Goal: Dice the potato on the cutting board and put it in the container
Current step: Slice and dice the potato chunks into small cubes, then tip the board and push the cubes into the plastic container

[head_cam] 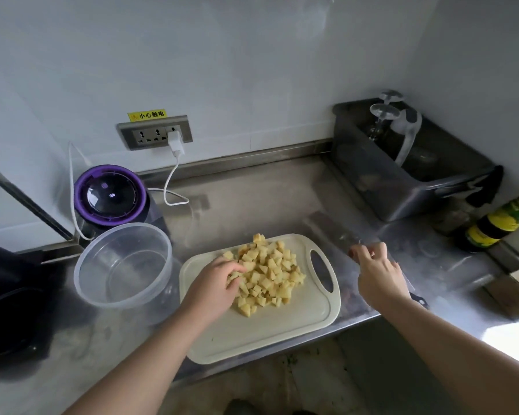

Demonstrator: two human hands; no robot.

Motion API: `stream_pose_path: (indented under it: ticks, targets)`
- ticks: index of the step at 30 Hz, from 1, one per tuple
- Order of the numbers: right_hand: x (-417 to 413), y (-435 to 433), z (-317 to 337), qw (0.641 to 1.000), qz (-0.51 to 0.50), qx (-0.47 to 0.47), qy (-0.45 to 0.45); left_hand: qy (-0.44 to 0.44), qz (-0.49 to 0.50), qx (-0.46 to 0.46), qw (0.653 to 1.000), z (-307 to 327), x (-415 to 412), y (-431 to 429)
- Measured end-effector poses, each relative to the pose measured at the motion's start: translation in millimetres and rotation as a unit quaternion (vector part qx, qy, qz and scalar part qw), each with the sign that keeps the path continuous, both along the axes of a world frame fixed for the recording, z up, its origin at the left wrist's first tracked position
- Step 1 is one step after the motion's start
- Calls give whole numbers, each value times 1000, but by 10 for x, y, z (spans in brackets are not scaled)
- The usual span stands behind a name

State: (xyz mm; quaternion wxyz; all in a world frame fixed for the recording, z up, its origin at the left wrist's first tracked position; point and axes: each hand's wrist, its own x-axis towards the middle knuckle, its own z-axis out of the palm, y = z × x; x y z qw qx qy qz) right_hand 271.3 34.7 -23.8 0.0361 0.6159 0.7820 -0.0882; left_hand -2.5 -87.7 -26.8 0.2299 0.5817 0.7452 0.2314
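A pile of pale yellow potato cubes (271, 272) lies on the far half of the cream cutting board (282, 330). My left hand (215, 287) rests on the left side of the pile, its fingers curled round a few cubes. Just left of the board stands a clear round plastic container (84, 283) with nothing in it. My right hand (376, 274) hovers to the right of the board, fingers loosely curled and holding nothing. Under it a cleaver (336, 232) lies flat on the steel counter, with its dark handle (418, 299) poking out near my wrist.
A purple-lidded appliance (110, 194) stands behind the container, with a white cable (170, 187) running to a wall socket. A steel tub (402, 190) sits at the back right, sauce bottles (498, 223) beside it. A dark object (9, 298) fills the left edge.
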Motion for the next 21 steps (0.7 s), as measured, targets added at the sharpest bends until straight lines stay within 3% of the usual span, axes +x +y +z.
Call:
stream_pose_path:
  ticks: [8, 13, 15, 18, 21]
  targets:
    - [-119, 211, -286, 999, -9, -42, -18, 28, 58, -44, 997, -166, -203, -161]
    - [-272, 221, -337, 999, 9, 20, -36, 24, 76, -36, 996, -200, -257, -75]
    - [-475, 231, -264, 998, 52, 12, 17, 16, 79, -37, 996, -192, -253, 41]
    - [-928, 252, -139, 980, 150, -80, 106, 2, 87, -52, 995, -176, -246, 245]
    - [-1383, 332, -132, 963, 214, -139, 84, -13, 74, -95, 993, -189, -230, 398]
